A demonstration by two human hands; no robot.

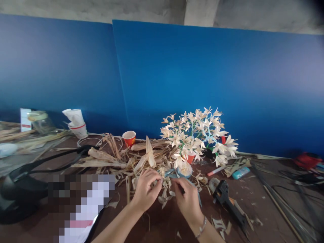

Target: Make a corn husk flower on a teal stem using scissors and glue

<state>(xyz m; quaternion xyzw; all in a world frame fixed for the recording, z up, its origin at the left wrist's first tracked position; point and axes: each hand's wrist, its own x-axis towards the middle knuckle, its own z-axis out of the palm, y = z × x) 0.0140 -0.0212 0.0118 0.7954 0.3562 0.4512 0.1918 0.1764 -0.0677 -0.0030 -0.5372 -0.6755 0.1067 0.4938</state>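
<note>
My left hand [148,189] is closed, thumb and forefinger pressed together above the scraps on the brown table. Across a small gap, my right hand [186,195] is also closed in a pinch, with a bracelet at its wrist. Whatever lies between the fingertips is too small to make out. Pale husk scraps [165,197] lie under and between both hands. Just behind them sits a heap of dry husks [149,157]. Beyond my right hand stands a bunch of cream husk flowers [192,131] on green and light blue stems, partly hiding a red cup [190,157].
A black glue gun [229,202] lies right of my right hand, near a tape roll [214,185], a marker [215,171] and a turquoise packet [241,173]. At the back stand a red paper cup [129,138], a white cup [78,131] and a blue partition [164,77].
</note>
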